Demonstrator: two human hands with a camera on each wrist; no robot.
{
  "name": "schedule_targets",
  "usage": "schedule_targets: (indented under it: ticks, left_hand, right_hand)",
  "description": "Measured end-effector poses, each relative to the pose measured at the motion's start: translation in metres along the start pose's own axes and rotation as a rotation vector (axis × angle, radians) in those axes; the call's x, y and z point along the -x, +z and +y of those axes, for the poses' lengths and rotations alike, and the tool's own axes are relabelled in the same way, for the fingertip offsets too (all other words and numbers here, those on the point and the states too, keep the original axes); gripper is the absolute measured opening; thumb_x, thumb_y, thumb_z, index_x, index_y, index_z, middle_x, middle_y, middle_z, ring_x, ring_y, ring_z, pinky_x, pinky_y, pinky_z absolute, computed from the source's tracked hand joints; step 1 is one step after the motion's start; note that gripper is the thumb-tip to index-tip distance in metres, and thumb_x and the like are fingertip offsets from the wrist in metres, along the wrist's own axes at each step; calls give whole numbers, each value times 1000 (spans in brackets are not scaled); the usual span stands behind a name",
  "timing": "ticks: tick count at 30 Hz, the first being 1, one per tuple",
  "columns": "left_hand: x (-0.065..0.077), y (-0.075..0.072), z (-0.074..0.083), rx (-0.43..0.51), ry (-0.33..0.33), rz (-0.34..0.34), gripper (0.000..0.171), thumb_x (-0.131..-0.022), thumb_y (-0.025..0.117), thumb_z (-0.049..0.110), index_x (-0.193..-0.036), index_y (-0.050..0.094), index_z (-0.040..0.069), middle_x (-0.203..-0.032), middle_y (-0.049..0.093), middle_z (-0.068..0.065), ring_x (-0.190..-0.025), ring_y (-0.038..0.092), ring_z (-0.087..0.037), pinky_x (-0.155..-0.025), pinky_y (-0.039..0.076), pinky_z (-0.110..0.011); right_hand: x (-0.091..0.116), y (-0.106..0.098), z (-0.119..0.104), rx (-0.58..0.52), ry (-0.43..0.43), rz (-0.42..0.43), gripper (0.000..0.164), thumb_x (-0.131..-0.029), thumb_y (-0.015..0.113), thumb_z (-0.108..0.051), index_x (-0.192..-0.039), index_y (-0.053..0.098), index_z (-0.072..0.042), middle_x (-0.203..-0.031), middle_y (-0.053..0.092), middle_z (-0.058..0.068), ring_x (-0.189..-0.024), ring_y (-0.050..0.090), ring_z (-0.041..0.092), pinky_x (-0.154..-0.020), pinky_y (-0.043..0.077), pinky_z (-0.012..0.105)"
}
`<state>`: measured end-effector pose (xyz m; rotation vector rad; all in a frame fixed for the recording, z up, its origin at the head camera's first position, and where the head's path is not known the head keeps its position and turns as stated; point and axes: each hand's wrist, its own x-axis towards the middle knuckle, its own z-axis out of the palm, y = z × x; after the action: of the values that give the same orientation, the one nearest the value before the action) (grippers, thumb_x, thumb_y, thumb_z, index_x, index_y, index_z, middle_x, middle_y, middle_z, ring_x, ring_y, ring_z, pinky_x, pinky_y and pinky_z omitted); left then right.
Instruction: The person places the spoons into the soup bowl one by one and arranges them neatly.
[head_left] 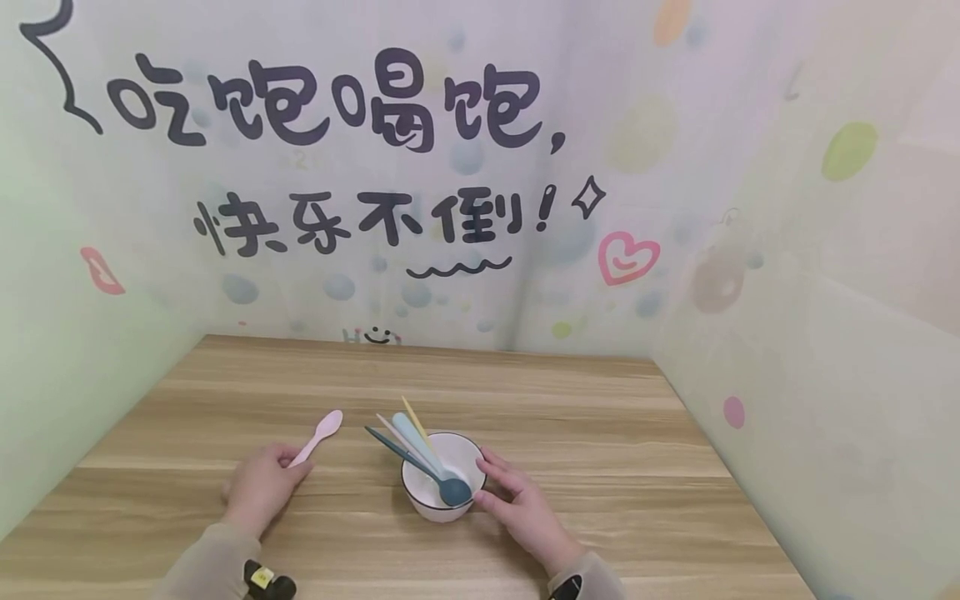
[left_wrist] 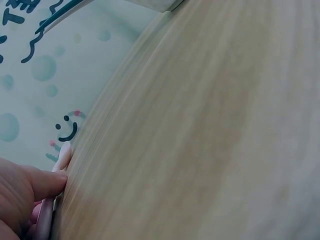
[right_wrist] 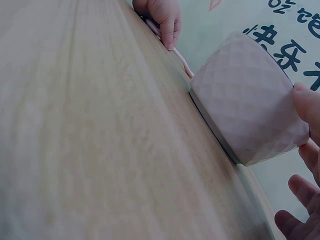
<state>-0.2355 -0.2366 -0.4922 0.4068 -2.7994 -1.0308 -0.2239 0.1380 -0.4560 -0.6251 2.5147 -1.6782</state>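
At the left, my left hand (head_left: 260, 486) pinches a pink spoon (head_left: 327, 426) by its handle, low over the wooden table; its spoon end points away from me. Thumb and handle also show in the left wrist view. A white bowl (head_left: 420, 498) with a dark rim stands near the middle. Against its right side, the thumb and fingers of my right hand (head_left: 525, 508) hold the rim and wall. Several utensils lean in it: a dark teal spoon (head_left: 454, 492), a light blue handle (head_left: 411, 433), a yellow stick-like handle (head_left: 411, 412) and a thin pale one.
The wooden table (head_left: 570, 425) reaches back to a printed wall (head_left: 525, 317) with black lettering. Pale walls also bound it on the left and right. Faceted sides of the bowl show in the right wrist view.
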Motion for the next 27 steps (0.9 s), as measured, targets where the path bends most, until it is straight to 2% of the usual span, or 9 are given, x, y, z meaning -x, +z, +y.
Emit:
schedule_targets:
  ticks: [6,16,22,27]
  left_hand:
    - [3,-2,4,27,-14,10,38,-85,69,34,-110,68,6,-95,70,-8,-85,59,-30,-70,27,-52]
    - [2,1,0,28,-22,36,36,-87,67,32,-110,68,5,-87,68,-3,-83,58,-30,-70,28,-50]
    - [3,0,0,28,-23,39,37,-87,67,34,-111,68,6,-92,68,-8,-91,58,-36,-71,28,-52]
    - [4,0,0,42,-21,41,38,-88,66,35,-112,68,6,-99,69,-12,-94,58,-38,-72,27,-52]
  right_hand:
    - [0,1,-1,-1,-8,5,48,-87,71,-15,-130,57,2,-145,44,13,-137,35,33,-111,26,38]
    - [1,1,-3,-9,-11,11,48,-87,71,-14,-130,57,3,-145,45,13,-137,35,33,-111,26,37]
    - [0,1,-1,-15,-7,9,49,-87,71,-14,-130,56,3,-146,44,13,-137,34,33,-111,25,38]
    - [0,3,2,-26,-4,19,49,-86,71,-14,-130,57,1,-146,44,11,-138,34,32,-111,25,34]
